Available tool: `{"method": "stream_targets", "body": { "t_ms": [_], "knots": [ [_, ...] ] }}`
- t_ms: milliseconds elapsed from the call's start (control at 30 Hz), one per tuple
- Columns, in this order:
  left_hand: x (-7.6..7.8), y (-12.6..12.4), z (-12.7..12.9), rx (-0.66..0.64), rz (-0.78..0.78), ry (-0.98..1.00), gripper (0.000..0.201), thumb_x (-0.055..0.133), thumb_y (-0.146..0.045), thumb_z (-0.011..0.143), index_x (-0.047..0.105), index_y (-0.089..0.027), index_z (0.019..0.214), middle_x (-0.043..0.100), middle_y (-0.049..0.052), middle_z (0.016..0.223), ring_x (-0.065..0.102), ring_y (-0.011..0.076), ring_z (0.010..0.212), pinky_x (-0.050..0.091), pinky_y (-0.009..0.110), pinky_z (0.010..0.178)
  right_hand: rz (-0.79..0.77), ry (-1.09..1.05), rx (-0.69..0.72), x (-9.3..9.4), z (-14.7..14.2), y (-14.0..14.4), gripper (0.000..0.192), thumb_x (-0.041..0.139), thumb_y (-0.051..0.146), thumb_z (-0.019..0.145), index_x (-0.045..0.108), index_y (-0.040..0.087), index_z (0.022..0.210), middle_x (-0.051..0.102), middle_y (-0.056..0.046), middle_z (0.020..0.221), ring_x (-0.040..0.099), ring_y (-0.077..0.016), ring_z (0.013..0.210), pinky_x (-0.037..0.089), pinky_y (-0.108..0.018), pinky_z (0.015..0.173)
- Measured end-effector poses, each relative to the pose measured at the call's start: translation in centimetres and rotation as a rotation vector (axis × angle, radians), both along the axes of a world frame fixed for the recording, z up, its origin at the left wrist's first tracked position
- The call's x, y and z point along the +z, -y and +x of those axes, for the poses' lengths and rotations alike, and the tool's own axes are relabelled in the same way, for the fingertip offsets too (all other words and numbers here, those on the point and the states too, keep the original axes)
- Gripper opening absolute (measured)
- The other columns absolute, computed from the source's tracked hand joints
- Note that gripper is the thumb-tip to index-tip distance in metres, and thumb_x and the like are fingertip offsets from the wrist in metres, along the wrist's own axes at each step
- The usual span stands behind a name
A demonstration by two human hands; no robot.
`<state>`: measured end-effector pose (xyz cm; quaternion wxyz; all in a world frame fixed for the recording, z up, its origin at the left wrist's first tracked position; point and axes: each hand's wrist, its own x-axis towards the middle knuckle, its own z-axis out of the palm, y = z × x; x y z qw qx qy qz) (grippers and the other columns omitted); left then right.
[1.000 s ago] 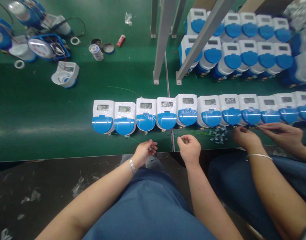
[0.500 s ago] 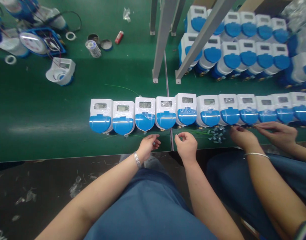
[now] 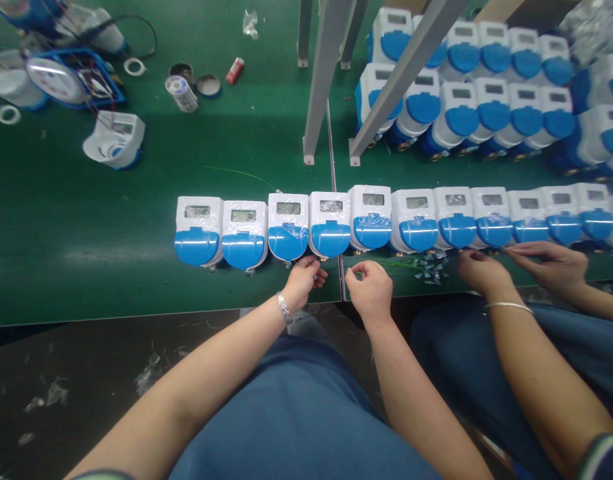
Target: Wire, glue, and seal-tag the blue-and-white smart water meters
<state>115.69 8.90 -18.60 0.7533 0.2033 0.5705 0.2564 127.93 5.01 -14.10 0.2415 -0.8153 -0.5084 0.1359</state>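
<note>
A row of water meters with white housings, small displays and blue lids stands along the green table. My left hand (image 3: pixel 305 280), its thumb and forefinger pinched, is at the bottom of a water meter (image 3: pixel 331 228), fingertips by its brass fitting; anything in the pinch is too small to make out. Beside it on the right, my right hand (image 3: pixel 371 288) is closed in a pinch over the table edge, just below another water meter (image 3: pixel 371 230) and apart from it. What its fingers hold, if anything, cannot be seen.
Small clear bluish pieces (image 3: pixel 432 268) lie with green wires (image 3: pixel 393 263) right of my hands. Farther right are a co-worker's hands (image 3: pixel 486 272) at the meters. Metal legs (image 3: pixel 319 87) rise behind the row. More meters (image 3: pixel 461 120), a solder spool (image 3: pixel 181 94) and an opened meter (image 3: pixel 115 140) stand farther back.
My left hand has moved up and slightly right, to the underside of the meter. My right hand stays in nearly the same place, still pinched.
</note>
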Motion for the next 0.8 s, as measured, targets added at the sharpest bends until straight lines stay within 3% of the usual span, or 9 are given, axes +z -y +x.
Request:
{"method": "stream_targets", "body": {
  "t_ms": [267, 400, 600, 800],
  "knots": [
    [-0.7, -0.3, 0.9, 0.047, 0.025, -0.019, 0.023, 0.044, -0.015, 0.076, 0.048, -0.014, 0.098, 0.053, -0.002, 0.050, 0.046, 0.0074, 0.040, 0.036, 0.019, 0.043, 0.029, -0.094, 0.078, -1.1, -1.4, -1.2, 0.014, 0.051, 0.027, 0.070, 0.055, 0.017, 0.060, 0.054, -0.001, 0.061, 0.046, -0.0129, 0.057, 0.035, -0.025, 0.058],
    [-1.6, -0.4, 1.5, 0.073, 0.049, -0.035, 0.013, 0.051, -0.015, 0.071, 0.051, -0.014, 0.084, 0.051, -0.003, 0.049, 0.045, 0.0065, 0.039, 0.035, 0.018, 0.042, -0.090, -0.124, -0.032, -3.1, -1.7, -1.9, 0.013, 0.052, 0.026, 0.067, 0.057, 0.018, 0.059, 0.058, -0.003, 0.064, 0.050, -0.0153, 0.060, 0.035, -0.027, 0.058],
    [-2.7, -0.7, 1.8, 0.123, 0.079, -0.049, 0.008, 0.058, -0.013, 0.064, 0.052, -0.013, 0.070, 0.051, -0.004, 0.048, 0.043, 0.0048, 0.039, 0.033, 0.017, 0.041, -0.164, -0.534, -0.189, -5.7, -1.7, -2.8, 0.015, 0.061, 0.031, 0.059, 0.057, 0.017, 0.055, 0.059, -0.002, 0.057, 0.051, -0.0154, 0.056, 0.036, -0.028, 0.058],
    [-2.5, -0.6, 1.7, 0.163, 0.027, -0.012, 0.011, 0.057, -0.014, 0.065, 0.054, -0.013, 0.075, 0.051, -0.004, 0.046, 0.044, 0.0058, 0.038, 0.034, 0.018, 0.041, -0.163, -0.747, -0.147, -6.3, -0.8, -2.3, 0.021, 0.058, 0.037, 0.062, 0.059, 0.016, 0.060, 0.058, 0.000, 0.055, 0.049, -0.0119, 0.049, 0.038, -0.025, 0.051]
  ]
}}
